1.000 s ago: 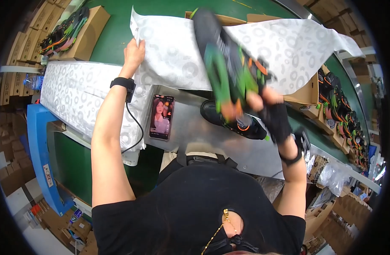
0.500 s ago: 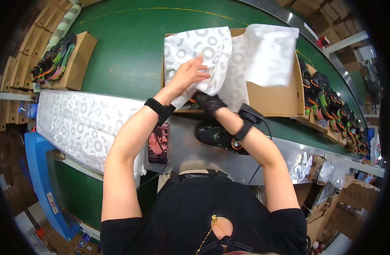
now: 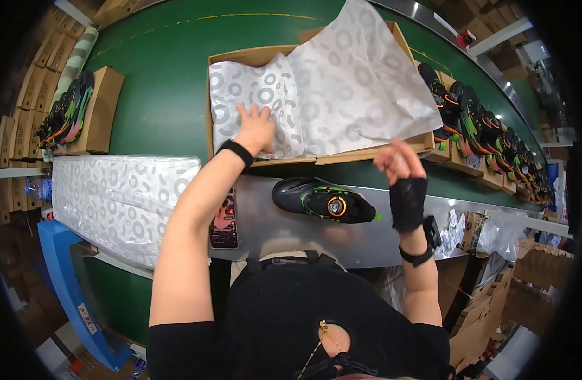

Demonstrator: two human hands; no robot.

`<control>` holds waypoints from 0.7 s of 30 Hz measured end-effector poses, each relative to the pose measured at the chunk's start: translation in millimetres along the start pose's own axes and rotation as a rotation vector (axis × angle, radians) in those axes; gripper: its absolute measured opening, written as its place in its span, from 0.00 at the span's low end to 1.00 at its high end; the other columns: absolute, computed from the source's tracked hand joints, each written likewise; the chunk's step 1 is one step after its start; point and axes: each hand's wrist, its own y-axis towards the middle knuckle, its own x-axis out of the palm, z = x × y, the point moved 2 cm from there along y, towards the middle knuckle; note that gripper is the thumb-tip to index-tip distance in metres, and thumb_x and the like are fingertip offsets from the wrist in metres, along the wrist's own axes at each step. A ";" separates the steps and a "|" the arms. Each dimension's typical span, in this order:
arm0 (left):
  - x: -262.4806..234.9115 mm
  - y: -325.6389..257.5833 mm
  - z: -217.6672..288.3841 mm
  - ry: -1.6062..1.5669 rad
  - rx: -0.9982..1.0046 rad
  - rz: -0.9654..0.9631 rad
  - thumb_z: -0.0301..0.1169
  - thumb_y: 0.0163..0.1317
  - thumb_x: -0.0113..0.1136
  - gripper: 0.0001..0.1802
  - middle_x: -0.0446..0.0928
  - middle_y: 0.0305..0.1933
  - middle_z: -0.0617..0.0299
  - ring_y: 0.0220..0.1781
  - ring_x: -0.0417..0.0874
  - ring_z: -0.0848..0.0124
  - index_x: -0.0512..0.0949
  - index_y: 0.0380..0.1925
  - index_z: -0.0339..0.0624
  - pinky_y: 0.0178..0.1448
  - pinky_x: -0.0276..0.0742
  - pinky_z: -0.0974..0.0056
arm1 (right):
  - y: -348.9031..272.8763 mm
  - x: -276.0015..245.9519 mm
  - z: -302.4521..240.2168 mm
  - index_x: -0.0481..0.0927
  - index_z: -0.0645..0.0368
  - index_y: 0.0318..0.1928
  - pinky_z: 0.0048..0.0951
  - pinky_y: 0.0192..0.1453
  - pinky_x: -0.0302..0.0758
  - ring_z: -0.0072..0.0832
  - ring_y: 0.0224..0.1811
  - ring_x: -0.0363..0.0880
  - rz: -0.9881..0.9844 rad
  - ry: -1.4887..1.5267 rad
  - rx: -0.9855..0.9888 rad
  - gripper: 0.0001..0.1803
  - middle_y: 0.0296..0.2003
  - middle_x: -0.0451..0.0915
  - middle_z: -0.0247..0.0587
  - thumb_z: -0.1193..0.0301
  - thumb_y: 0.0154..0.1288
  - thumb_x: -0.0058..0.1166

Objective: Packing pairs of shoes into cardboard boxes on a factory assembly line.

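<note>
My left hand (image 3: 255, 132) lies with fingers spread on white patterned tissue paper (image 3: 360, 82), over the left part of a brown cardboard box (image 3: 291, 159). The paper covers most of the box and hides what is inside. Just off the box's near right edge is my right hand (image 3: 402, 166), in a black fingerless wrist covering. Its fingers are loosely bent and apart, with nothing seen in them. A single black shoe (image 3: 322, 200) with green and orange trim lies on its own on the metal bench edge, between me and the box.
Left of the shoe lies a phone (image 3: 225, 221). A wrapped stack of patterned paper (image 3: 120, 202) sits at the left, beside a blue frame (image 3: 66, 278). More shoes rest on boxes at far left (image 3: 69, 111) and in a row at right (image 3: 487, 130). Under the box runs a green belt (image 3: 158, 76).
The right flap of tissue has come down across the box. My right hand has come out from under the paper and moved right. My left hand now presses on the paper.
</note>
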 end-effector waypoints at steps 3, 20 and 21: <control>-8.0 -23.6 5.7 -0.179 0.052 0.214 0.46 0.37 0.65 0.28 0.60 0.57 0.50 0.61 0.57 0.52 0.75 0.38 0.42 0.55 0.45 0.30 | -47.9 -10.2 25.7 0.72 0.55 0.41 0.28 0.46 0.65 0.29 0.44 0.71 -0.336 -0.775 -0.254 0.19 0.38 0.75 0.39 0.66 0.47 0.59; -50.6 -132.8 74.4 -1.013 0.220 0.237 0.45 0.30 0.71 0.44 0.71 0.48 0.50 0.52 0.70 0.60 0.66 0.48 0.32 0.57 0.62 0.60 | -11.7 62.4 -51.3 0.55 0.51 0.60 0.30 0.37 0.73 0.35 0.32 0.77 -0.713 -1.095 -0.086 0.46 0.33 0.77 0.48 0.63 0.37 0.65; -58.5 -140.5 67.8 -1.141 0.136 0.188 0.41 0.30 0.72 0.41 0.72 0.45 0.52 0.49 0.72 0.65 0.67 0.46 0.33 0.54 0.65 0.63 | -3.6 63.7 -65.0 0.55 0.53 0.59 0.28 0.37 0.73 0.32 0.31 0.77 -0.703 -0.873 -0.042 0.43 0.33 0.77 0.48 0.63 0.41 0.63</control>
